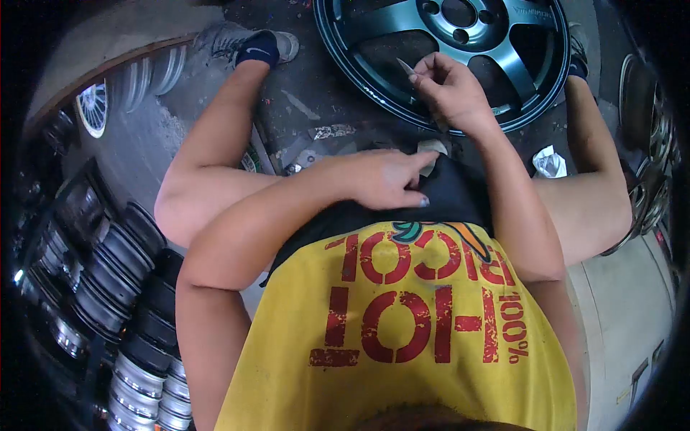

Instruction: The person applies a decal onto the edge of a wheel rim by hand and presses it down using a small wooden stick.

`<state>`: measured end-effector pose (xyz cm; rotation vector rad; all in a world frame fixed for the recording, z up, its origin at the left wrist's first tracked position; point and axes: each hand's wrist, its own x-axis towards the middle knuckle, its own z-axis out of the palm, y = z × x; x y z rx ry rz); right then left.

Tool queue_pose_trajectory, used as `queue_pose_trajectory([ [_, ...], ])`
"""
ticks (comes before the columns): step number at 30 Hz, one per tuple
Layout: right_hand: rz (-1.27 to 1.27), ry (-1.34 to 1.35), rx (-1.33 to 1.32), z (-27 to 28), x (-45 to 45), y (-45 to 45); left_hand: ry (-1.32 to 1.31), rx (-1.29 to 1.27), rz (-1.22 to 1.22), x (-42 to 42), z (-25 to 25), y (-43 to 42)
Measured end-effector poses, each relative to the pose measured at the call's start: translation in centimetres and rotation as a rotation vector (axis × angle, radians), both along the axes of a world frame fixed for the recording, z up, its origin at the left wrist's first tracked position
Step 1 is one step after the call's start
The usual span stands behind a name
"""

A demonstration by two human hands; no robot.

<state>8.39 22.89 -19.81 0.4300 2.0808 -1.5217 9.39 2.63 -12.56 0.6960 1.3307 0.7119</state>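
My right hand [454, 97] is closed in a pinch on a small pointed blade [405, 67], its tip pointing up and left. This hand is over the lower rim of a dark teal car wheel rim [402, 20] with broad spokes; whether the blade touches the metal I cannot tell. Above my lap is my left hand [388, 179], index finger stretched out and thumb apart, with a grey smear on the thumb tip. Just beyond its index finger is a pale, crumpled piece [433, 149], partly hidden, and I cannot tell if they touch.
Stacked wheel rims [108, 287] stand at the left, and a white spoked wheel [92, 109] is farther up. Crumpled foil-like material [550, 162] lies by my right leg. More rims [650, 144] line the right side, above a pale panel [618, 316].
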Motion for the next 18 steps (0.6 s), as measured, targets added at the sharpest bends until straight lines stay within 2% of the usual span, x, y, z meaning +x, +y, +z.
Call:
queue_pose_trajectory([
  [1,-0.004,-0.005,-0.023,0.2,0.3,-0.1,0.103,0.015,-0.02,0.1,1.3,0.0],
  [5,0.008,0.039,-0.083,0.6,1.1,-0.8,0.234,-0.016,-0.106,0.0,1.4,-0.3],
  [7,0.041,-0.008,-0.091,0.6,1.2,-1.1,0.38,-0.004,-0.049,0.1,1.1,-0.8],
  [16,0.164,-0.093,-0.041,1.7,1.4,-2.0,0.44,-0.094,-0.124,-0.4,2.0,-1.0],
  [18,0.138,0.162,0.002,1.4,2.0,-2.5,0.454,-0.089,-0.125,-0.2,1.9,-1.1],
])
